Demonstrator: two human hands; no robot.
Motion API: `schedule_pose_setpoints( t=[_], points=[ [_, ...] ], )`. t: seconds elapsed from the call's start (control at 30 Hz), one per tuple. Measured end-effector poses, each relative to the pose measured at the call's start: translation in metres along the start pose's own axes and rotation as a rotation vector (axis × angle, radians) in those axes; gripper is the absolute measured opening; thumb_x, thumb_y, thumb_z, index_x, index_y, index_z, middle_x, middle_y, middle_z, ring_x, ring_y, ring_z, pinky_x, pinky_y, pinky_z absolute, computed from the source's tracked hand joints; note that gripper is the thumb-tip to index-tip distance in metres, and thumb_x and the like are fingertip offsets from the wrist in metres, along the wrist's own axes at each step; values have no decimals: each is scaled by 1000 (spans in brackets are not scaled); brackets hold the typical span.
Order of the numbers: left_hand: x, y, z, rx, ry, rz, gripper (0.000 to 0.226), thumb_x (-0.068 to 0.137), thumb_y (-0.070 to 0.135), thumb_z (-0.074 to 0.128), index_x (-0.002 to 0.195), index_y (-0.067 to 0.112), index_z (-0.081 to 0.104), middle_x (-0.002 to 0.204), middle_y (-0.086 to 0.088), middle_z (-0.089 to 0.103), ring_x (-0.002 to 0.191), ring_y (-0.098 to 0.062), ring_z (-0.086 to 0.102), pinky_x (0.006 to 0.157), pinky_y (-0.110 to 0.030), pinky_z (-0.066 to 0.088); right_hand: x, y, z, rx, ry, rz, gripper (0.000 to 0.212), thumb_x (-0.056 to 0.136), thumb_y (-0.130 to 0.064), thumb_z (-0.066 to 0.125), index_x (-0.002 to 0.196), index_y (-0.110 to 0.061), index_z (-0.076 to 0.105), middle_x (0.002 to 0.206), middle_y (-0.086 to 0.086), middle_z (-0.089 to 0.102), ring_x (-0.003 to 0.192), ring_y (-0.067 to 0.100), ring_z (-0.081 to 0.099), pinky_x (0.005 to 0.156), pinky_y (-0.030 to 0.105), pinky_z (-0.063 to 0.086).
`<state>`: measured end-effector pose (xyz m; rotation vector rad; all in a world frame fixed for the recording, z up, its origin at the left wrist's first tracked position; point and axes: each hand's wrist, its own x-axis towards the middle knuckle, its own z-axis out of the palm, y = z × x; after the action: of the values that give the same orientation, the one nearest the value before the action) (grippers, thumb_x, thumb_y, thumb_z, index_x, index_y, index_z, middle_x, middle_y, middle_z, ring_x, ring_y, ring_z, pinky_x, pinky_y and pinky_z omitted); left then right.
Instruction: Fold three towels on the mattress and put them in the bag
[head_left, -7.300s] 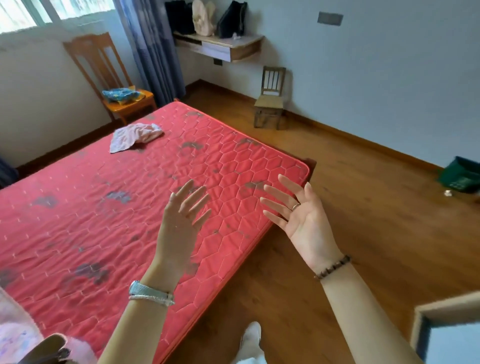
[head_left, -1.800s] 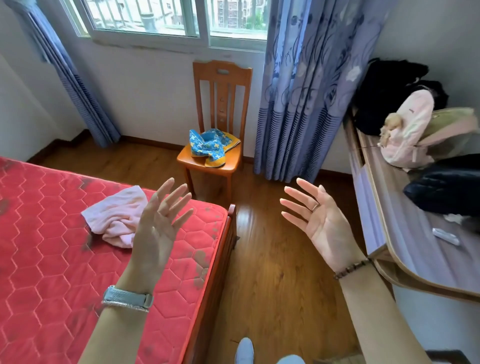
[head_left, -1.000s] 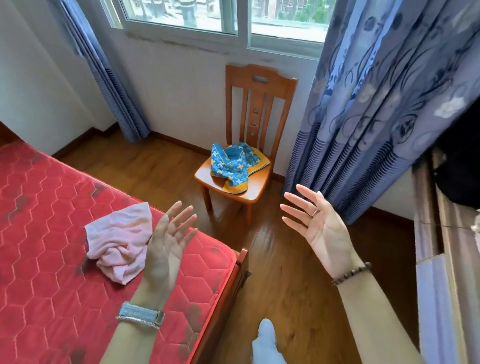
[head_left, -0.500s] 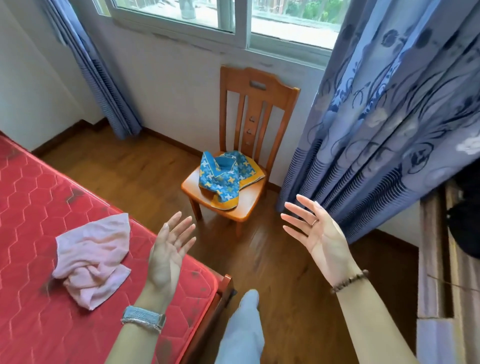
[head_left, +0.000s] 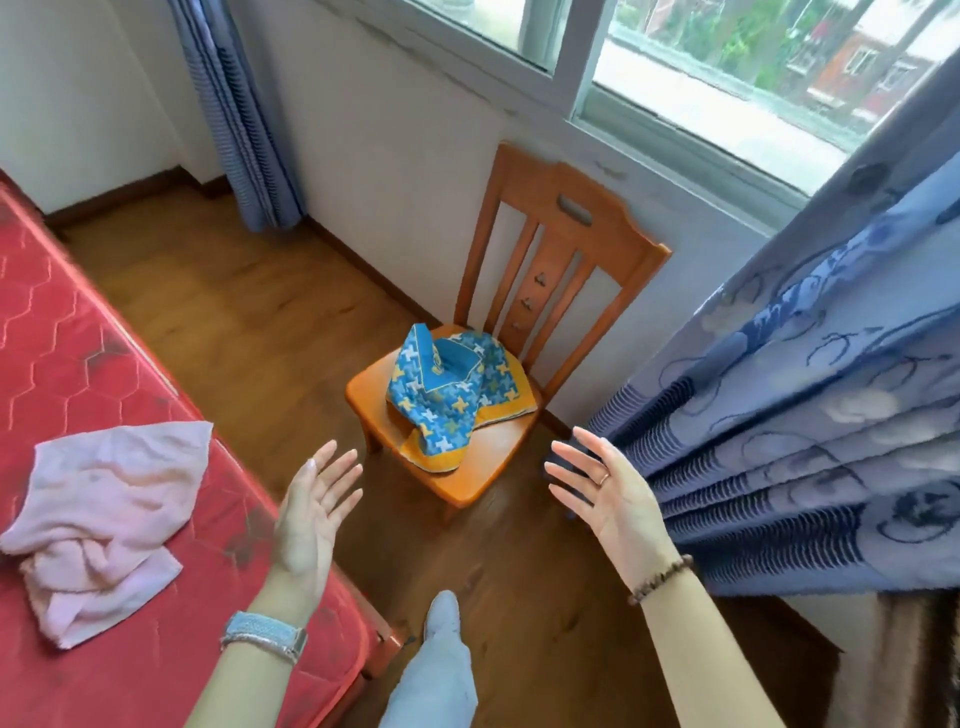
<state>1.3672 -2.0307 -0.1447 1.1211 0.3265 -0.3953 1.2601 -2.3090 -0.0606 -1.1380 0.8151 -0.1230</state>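
Head view centres on the start of the job. One pink towel (head_left: 104, 519) lies crumpled and unfolded on the red quilted mattress (head_left: 78, 338), near its corner, with one flap spread flat and the rest bunched in a heap. It is the only towel in view; where the other two are cannot be told from here.

A blue and yellow patterned cloth bag (head_left: 447, 395), most likely the one meant for the towels, sits slumped on the seat of a wooden chair (head_left: 561, 249) just off the mattress corner, under the window (head_left: 727, 78). Nothing shows inside it, though its mouth is hard to read.

Both hands are raised in front of the body with fingers straight and spread, holding nothing. The left hand (head_left: 311, 514), a watch (head_left: 265, 634) on its wrist, hovers over the mattress edge, apart from the towel. The right hand (head_left: 608, 499), with a bead bracelet (head_left: 660, 579), hangs over the wooden floor (head_left: 234, 312) beside the blue curtain (head_left: 805, 415).

By this reckoning no towel is folded and none is bagged, so all of the work remains: reaching the pink towel and flattening it looks like the first step.
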Motion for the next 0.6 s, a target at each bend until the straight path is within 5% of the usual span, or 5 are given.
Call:
schedule_pose_setpoints(
  t=[0.3,0.6],
  points=[
    [79,-6,31,30,204,0,34,108,22,34,133,15,56,126,-12,66,121,-27,61,100,-41,48,134,-15,22,-103,-20,125,32,102,-31,41,126,-17,57,117,7,69,108,28,67,92,42,53],
    [160,-55,60,101,314,-81,29,108,24,38,127,23,60,124,-6,69,116,-18,66,101,-39,50,254,9,47,-273,-121,197,29,97,-33,53,122,-21,60,116,4,70,108,24,67,99,44,50]
  ],
)
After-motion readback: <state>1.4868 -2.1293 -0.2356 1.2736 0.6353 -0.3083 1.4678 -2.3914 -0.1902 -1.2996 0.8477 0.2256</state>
